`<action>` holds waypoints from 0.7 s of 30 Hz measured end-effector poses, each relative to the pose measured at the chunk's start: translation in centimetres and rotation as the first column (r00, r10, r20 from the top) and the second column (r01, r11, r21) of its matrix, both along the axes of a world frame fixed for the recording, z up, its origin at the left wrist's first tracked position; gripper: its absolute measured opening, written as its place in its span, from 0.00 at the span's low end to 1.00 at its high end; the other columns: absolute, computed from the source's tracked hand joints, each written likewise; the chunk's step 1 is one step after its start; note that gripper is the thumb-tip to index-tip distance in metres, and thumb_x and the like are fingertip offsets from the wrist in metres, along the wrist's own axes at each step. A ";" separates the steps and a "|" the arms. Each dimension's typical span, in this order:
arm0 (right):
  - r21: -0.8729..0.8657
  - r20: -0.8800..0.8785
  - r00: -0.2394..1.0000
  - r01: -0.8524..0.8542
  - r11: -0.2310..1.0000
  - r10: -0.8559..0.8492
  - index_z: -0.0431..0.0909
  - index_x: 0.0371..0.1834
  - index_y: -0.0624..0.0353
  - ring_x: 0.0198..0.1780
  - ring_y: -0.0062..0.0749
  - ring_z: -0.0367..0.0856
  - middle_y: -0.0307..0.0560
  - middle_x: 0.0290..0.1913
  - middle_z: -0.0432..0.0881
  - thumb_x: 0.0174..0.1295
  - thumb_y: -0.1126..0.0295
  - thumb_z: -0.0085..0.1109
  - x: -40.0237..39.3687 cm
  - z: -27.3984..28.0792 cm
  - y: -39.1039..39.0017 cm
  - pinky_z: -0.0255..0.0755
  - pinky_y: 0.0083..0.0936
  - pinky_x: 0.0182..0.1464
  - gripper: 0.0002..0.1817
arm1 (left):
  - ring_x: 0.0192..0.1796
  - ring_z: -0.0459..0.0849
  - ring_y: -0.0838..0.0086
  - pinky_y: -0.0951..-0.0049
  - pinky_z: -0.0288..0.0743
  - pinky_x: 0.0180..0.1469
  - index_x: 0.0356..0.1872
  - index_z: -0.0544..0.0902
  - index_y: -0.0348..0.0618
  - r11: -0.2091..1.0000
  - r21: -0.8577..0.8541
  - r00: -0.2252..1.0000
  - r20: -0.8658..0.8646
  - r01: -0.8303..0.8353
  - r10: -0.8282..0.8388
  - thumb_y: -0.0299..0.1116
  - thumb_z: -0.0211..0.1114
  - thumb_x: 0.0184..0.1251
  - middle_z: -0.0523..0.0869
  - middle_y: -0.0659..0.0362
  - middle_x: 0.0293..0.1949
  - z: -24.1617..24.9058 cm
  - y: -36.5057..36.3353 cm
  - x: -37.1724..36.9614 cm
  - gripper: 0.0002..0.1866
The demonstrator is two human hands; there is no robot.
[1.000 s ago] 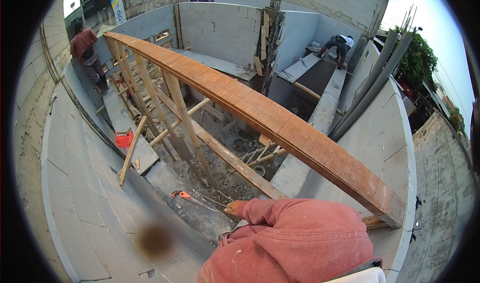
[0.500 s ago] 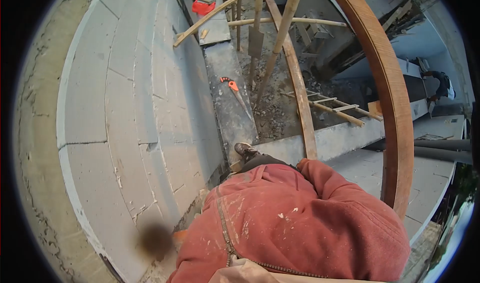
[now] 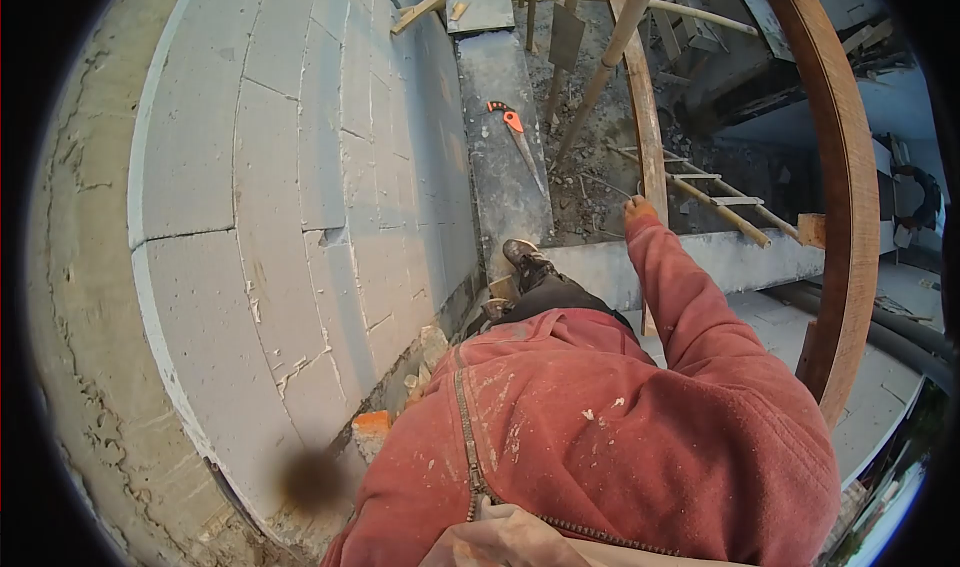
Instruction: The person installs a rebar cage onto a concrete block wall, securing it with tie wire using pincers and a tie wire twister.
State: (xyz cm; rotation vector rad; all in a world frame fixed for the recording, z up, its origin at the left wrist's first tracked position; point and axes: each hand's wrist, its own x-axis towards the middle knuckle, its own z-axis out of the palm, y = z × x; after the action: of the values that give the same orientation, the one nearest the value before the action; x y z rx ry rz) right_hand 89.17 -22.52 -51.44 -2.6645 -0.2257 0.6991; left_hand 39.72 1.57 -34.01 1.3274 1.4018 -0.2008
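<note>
My right hand [image 3: 638,210] reaches forward at the end of a red sleeve, beside a long wooden beam [image 3: 643,97]. Its fingers are closed, and a thin dark rod or wire [image 3: 605,185] sticks out from them toward the left; the rest of it is hidden by the hand. My left hand is out of view. A pruning saw [image 3: 516,127] with an orange and black handle lies on the grey ledge [image 3: 490,192], ahead of my shoe [image 3: 524,257] and left of the hand.
A pale block wall [image 3: 290,157] rises on my left. Bamboo poles [image 3: 610,57] stand ahead above rubble, near a bamboo ladder [image 3: 725,202]. A curved brown wooden frame [image 3: 845,167] is close on the right. Another person [image 3: 918,199] bends at far right.
My right hand has come forward from beside my waist, and the arm is now stretched out with a thin rod showing at the fingers. The view has shifted, so the surroundings sit higher and further right.
</note>
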 end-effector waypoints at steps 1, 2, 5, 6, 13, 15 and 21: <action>0.055 0.018 0.986 0.162 0.985 -0.163 0.79 0.39 0.57 0.46 0.54 0.78 0.56 0.39 0.81 0.59 0.62 0.50 0.4 1.6 1.0 0.70 0.36 0.49 0.12 | 0.33 0.78 0.76 0.74 0.73 0.38 0.37 0.79 0.39 1.000 0.004 1.000 -0.006 0.009 -0.009 0.32 0.59 0.64 0.81 0.60 0.31 -0.1 0.0 0.0 0.08; 0.086 0.016 0.983 0.180 0.980 -0.182 0.79 0.40 0.58 0.47 0.53 0.78 0.57 0.40 0.81 0.58 0.62 0.52 0.6 1.6 1.1 0.70 0.35 0.50 0.13 | 0.33 0.78 0.76 0.74 0.73 0.38 0.37 0.79 0.39 1.000 0.007 1.000 -0.011 0.017 -0.017 0.32 0.59 0.64 0.81 0.60 0.31 -0.2 0.0 -0.2 0.08; 0.082 0.003 0.981 0.196 0.977 -0.196 0.78 0.43 0.61 0.49 0.51 0.78 0.58 0.43 0.81 0.56 0.61 0.56 0.7 1.5 1.3 0.69 0.33 0.52 0.17 | 0.33 0.78 0.76 0.75 0.72 0.38 0.37 0.79 0.39 0.999 0.014 0.999 -0.026 0.034 -0.034 0.31 0.59 0.64 0.81 0.60 0.31 -0.5 0.2 -0.3 0.07; 0.018 -0.006 0.984 0.175 0.984 -0.175 0.78 0.44 0.62 0.49 0.50 0.78 0.59 0.44 0.81 0.55 0.60 0.57 0.2 1.4 1.1 0.69 0.32 0.53 0.19 | 0.33 0.78 0.76 0.75 0.72 0.38 0.37 0.79 0.39 0.999 0.017 0.999 -0.030 0.037 -0.037 0.31 0.59 0.64 0.81 0.60 0.31 -0.6 0.3 -0.3 0.07; -0.141 -0.386 0.920 -0.134 0.981 0.070 0.80 0.43 0.64 0.41 0.39 0.82 0.53 0.38 0.83 0.54 0.59 0.61 -6.7 -2.8 -2.2 0.72 0.31 0.47 0.20 | 0.33 0.77 0.77 0.75 0.72 0.38 0.37 0.79 0.39 0.996 0.082 1.000 0.010 0.026 -0.027 0.29 0.59 0.64 0.80 0.61 0.31 -0.9 2.3 0.9 0.06; -0.111 -0.520 0.854 -0.063 0.992 -0.004 0.80 0.44 0.63 0.34 0.36 0.81 0.50 0.35 0.83 0.55 0.61 0.61 -8.7 -3.0 -2.9 0.74 0.32 0.39 0.19 | 0.33 0.77 0.78 0.75 0.72 0.38 0.37 0.79 0.39 0.993 0.114 0.996 0.084 -0.031 0.021 0.29 0.59 0.64 0.80 0.61 0.31 -0.2 3.6 2.2 0.05; -0.038 -0.567 0.823 -0.079 0.996 0.043 0.78 0.46 0.64 0.31 0.34 0.80 0.49 0.35 0.82 0.58 0.62 0.60 -7.4 -1.8 -1.8 0.74 0.30 0.33 0.18 | 0.38 0.79 0.77 0.77 0.72 0.42 0.33 0.80 0.38 0.955 0.290 0.833 0.540 -0.054 -0.117 0.26 0.62 0.61 0.83 0.58 0.33 11.7 9.9 12.5 0.03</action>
State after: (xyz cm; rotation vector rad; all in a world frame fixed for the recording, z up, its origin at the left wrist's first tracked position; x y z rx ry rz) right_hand 81.78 -24.37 -53.22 -2.3713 -0.1243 1.4970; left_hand 52.27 11.52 -22.32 1.4991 0.9286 0.3696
